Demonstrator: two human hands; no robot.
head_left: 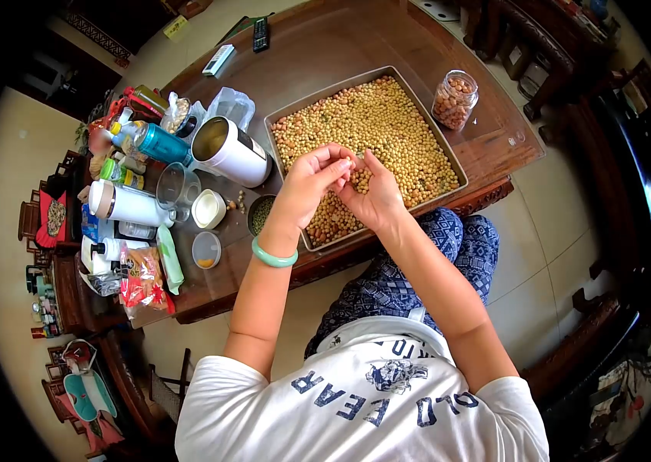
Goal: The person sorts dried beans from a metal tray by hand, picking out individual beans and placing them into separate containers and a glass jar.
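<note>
Both hands meet above a square metal tray (444, 146) full of yellow soybeans (364, 104), with reddish peanuts (295, 132) mixed in along the edges. My left hand (312, 183), with a green bangle (274, 254) on its wrist, has thumb and fingertips pinched together. A tiny pale bit shows at those fingertips, too small to name. My right hand (376, 194) has its thumb and fingers curled in close to the left fingertips. Whatever lies between the right fingers is hidden. A small bowl of green beans (262, 215) stands just left of the tray.
A jar of peanuts (455, 100) stands right of the tray. On the left are an open white canister (232, 150), a clear plastic cup (179, 187), a white cup (208, 209), a small clear tub (206, 250), bottles and packets. Two remotes (261, 35) lie at the back.
</note>
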